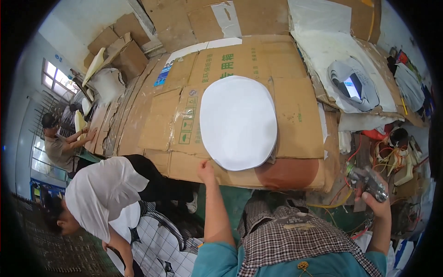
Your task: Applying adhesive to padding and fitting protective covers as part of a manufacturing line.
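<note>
A white, rounded oval panel (238,122) lies flat on the cardboard-covered table (157,124) in front of me. My left hand (206,171) is at the table's near edge, just off the panel's lower left side. Its fingers are curled closed, and whatever they may hold is hidden. On the right, beyond the table's corner, my right hand (379,203) is closed around a dark metal hand tool (369,183) with a greenish end. The tool's exact kind cannot be made out.
A person in a white shirt (106,191) bends over white sheets at left; another person (62,145) works farther back. At right, a side surface (318,60) bears a grey ring-shaped item with a lit phone (353,87). Tangled hoses (385,154) hang below it.
</note>
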